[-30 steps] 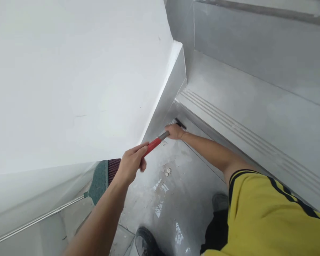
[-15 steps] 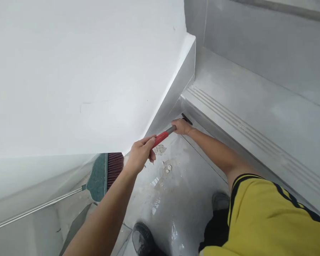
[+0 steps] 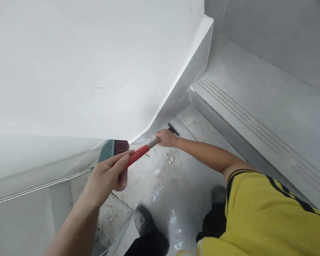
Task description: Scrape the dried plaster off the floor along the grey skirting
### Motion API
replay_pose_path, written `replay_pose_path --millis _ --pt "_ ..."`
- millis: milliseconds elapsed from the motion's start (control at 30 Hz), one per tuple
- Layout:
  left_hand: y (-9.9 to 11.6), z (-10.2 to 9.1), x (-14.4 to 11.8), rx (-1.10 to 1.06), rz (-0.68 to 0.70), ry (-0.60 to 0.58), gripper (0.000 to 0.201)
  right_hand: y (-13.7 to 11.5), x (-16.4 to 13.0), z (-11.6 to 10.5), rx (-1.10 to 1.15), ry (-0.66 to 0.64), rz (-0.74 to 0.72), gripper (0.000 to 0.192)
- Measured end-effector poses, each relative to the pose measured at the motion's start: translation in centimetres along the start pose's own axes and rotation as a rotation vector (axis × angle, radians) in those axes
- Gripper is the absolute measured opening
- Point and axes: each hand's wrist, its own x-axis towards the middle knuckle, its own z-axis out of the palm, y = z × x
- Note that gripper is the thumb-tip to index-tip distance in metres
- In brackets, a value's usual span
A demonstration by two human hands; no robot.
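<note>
both grips are clamped on 1 scraper [image 3: 142, 150]: the left hand [image 3: 106, 177] around its red handle, the right hand [image 3: 166, 138] low by the blade, pressed to the floor [image 3: 176, 199] at the wall's foot. scraping looks underway; loosened chips [image 3: 171, 160] lie nearby. the next stroke calls for firm, flat pressure.

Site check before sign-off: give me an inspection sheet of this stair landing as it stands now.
Surface: grey landing floor, dusty, with wet-looking sheen.
Job's things: red-handled scraper, working end hidden at the wall base.
Clutter: white debris chips; broom and dustpan holding rubble.
Grippers: left hand grips the handle's rear; right hand grips near the front.
Cables: nothing seen.
Surroundings: white wall, grooved stair step, person's shoes.
</note>
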Motion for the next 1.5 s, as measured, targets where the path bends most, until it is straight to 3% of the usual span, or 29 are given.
replay_pose_path --millis 133,233,300,433,533,600,667,733,833,900,967,1067,1133,1267,1400,1500 --pt "2.5 5.7 3.5 -0.172 0.162 -0.180 0.053 7.3 -6.3 -4.6 -0.206 0.091 0.213 0.007" --pt "2.7 7.7 4.2 -0.167 0.171 -0.255 0.049 8.9 -8.4 -4.5 -0.279 0.101 0.306 0.007" --pt "1.6 6.8 3.1 -0.091 0.100 -0.207 0.048 7.2 -7.4 -2.2 -0.241 0.078 0.269 0.008" --pt "-1.0 2.2 -0.8 0.117 -0.093 0.006 0.053 -0.8 -1.9 4.6 -0.005 -0.071 0.005 0.009" --pt "-1.5 -0.4 -3.4 0.268 -0.174 0.080 0.051 -5.6 0.9 6.8 0.142 -0.239 -0.190 0.006" --pt "-1.7 -0.7 -4.0 0.265 -0.165 0.066 0.052 -5.9 1.2 6.0 0.114 -0.234 -0.205 0.006" --pt "-2.0 0.3 -3.7 0.153 -0.114 0.030 0.055 -3.9 0.3 3.7 0.001 -0.102 -0.130 0.010" --pt "-2.5 2.5 -2.7 -0.043 -0.067 -0.031 0.059 -1.0 -1.3 0.9 -0.138 0.024 -0.050 0.014" --pt "-2.6 6.3 -1.3 -0.262 -0.027 -0.154 0.062 2.2 -4.2 -2.1 -0.279 0.035 0.005 0.015" --pt "-2.1 7.8 -1.3 -0.200 0.035 -0.122 0.060 2.8 -5.7 -2.9 -0.318 0.043 0.065 0.015" --pt "-1.0 8.1 -2.0 0.016 0.160 0.005 0.052 2.4 -6.5 -3.1 -0.347 0.116 0.168 0.018" --pt "1.0 7.6 -3.6 0.318 0.451 0.210 0.039 1.5 -6.5 -3.3 -0.369 0.207 0.358 0.032" --pt "2.0 8.2 -4.2 0.416 0.632 0.259 0.035 1.7 -6.1 -3.5 -0.332 0.194 0.483 0.041" --pt "2.2 12.3 -3.4 0.488 0.887 0.231 0.033 4.5 -5.9 -3.4 -0.192 0.171 0.547 0.044" --pt "1.3 16.3 -1.6 0.568 0.973 0.239 0.030 7.7 -6.1 -2.1 -0.090 0.342 0.462 0.038" --pt "0.9 18.0 -0.7 0.672 1.045 0.113 0.027 9.0 -5.6 -0.8 -0.050 0.423 0.423 0.037"
